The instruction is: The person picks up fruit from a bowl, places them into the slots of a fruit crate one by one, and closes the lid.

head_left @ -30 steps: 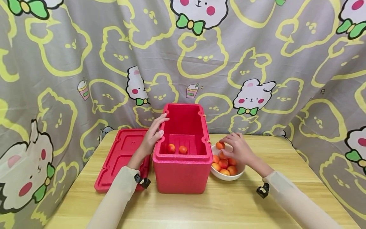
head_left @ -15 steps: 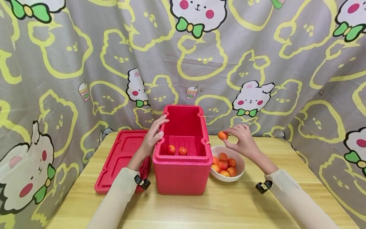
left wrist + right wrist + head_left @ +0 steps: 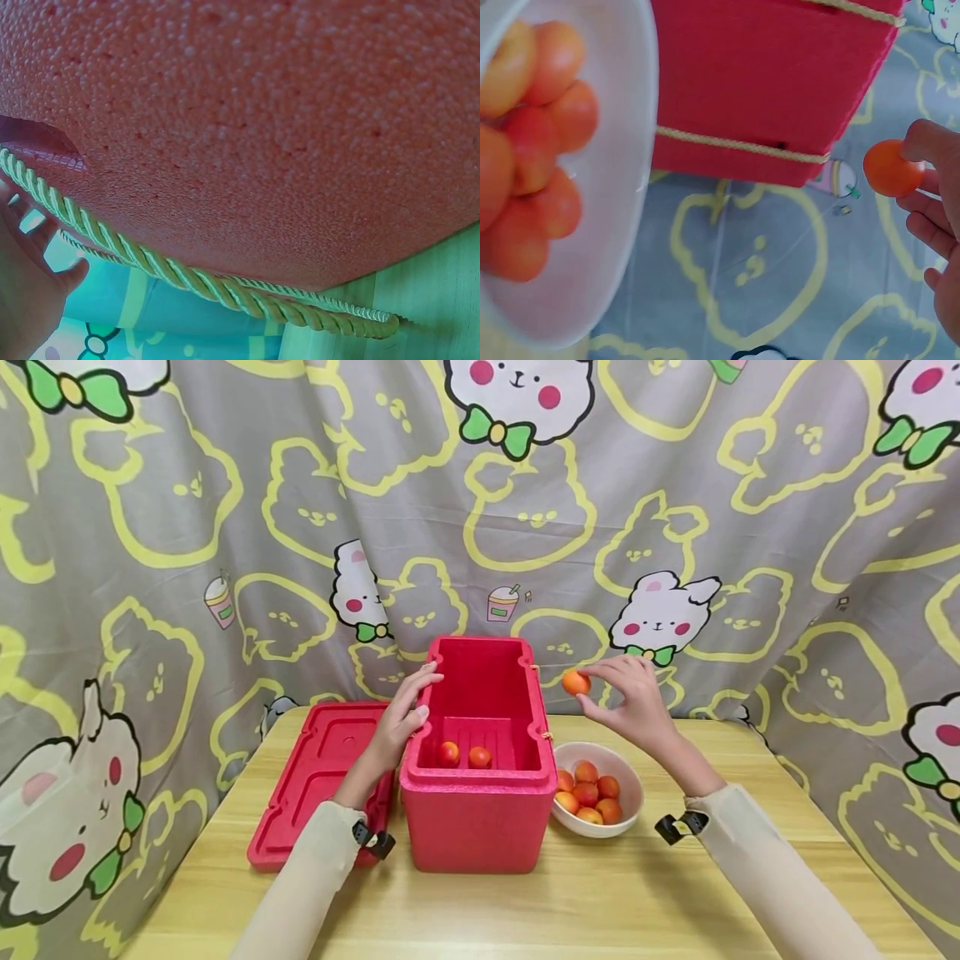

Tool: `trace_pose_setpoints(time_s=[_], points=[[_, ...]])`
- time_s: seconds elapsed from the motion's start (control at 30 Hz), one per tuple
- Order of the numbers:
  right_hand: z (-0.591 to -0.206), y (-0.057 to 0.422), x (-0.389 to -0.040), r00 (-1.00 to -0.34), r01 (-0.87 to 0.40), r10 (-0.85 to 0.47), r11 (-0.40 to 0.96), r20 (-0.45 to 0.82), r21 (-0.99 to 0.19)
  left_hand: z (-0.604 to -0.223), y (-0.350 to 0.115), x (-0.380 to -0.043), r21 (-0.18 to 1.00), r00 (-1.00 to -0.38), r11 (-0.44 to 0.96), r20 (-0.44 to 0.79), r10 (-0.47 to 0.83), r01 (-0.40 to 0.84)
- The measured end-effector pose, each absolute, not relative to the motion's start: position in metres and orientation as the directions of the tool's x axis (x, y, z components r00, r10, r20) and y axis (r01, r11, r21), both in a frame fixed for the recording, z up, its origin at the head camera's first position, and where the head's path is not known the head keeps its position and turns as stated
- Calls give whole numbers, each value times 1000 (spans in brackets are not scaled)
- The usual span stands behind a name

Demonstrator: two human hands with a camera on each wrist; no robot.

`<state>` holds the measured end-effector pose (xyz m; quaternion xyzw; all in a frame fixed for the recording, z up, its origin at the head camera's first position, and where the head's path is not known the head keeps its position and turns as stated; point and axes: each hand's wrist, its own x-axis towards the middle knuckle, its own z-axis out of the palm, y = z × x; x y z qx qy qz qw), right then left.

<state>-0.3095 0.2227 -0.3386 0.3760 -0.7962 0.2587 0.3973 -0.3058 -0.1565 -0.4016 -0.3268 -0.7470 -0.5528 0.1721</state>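
My right hand [image 3: 633, 702] pinches a small round orange-red fruit [image 3: 576, 682] between thumb and fingertips, raised above the bowl's far side. In the right wrist view the same fruit [image 3: 894, 168] sits at the fingertips, the other fingers loosely bent. The white bowl [image 3: 633, 814] below holds several similar fruits [image 3: 587, 793]. Left of it stands a red foam box [image 3: 480, 827], uncovered, with two fruits [image 3: 480, 755] on its floor at the near end. My left hand [image 3: 397, 718] rests on the box's left rim, fingers extended; in the left wrist view its fingers spread beside the box wall.
A red lid [image 3: 315, 785] lies flat on the table [image 3: 480, 918], left of the box and partly under the left forearm. Twisted cord [image 3: 187, 274] runs along the box's side. A patterned curtain [image 3: 420, 485] hangs behind and around the table.
My right hand has lifted one fruit out of the bowl, raising it up and slightly left over the last half second. The left hand stays on the box rim.
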Motion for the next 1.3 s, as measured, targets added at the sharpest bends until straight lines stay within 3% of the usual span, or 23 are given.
trace_pose_setpoints(time_s=[0.3, 0.63, 1.0, 1.3], points=[[-311, 198, -302, -411, -831, -419, 537, 810, -144, -403, -157, -307, 712, -725, 171, 622, 295, 681], [-295, 169, -299, -378, -869, -495, 482, 782, -115, -403, -158, -306, 711, -726, 175, 625, 288, 681], [-294, 147, -301, -365, -880, -565, 469, 740, -76, -404, -156, -310, 680, -699, 181, 652, 293, 710], [-301, 136, -302, -393, -874, -590, 477, 706, -88, -400, -161, -314, 659, -687, 207, 657, 309, 723]])
